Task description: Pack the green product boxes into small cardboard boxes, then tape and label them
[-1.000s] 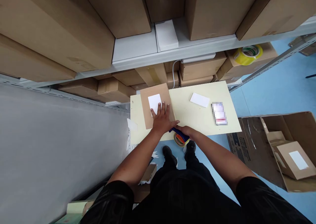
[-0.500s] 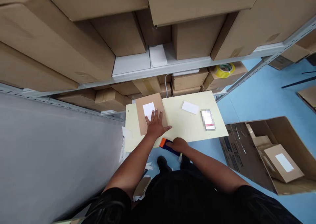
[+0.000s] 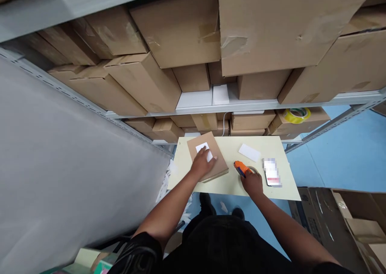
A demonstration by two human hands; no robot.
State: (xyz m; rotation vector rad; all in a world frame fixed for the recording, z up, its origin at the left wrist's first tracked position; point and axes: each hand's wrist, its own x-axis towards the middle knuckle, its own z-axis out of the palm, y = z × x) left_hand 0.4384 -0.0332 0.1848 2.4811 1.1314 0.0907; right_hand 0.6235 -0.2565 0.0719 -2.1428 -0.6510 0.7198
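Lower centre of frame: L hand (image 3: 202, 164) part-open on box (image 3: 217, 161), label (image 3: 199, 147) on; R hand (image 3: 253, 184) closed round tape disp. (image 3: 240, 167); box tape unconfirmed.

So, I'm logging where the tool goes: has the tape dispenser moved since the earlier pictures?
Yes. Against the table, the tape dispenser in the right hand has moved rightward and away from the body, from the near edge inward.

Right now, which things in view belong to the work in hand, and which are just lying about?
In use, by the look of it:
- cardboard box with white label, under the left hand
- orange and blue tape dispenser, in the right hand

Apparently just lying about:
- white rectangular item
- phone
- yellow tape roll on the shelving
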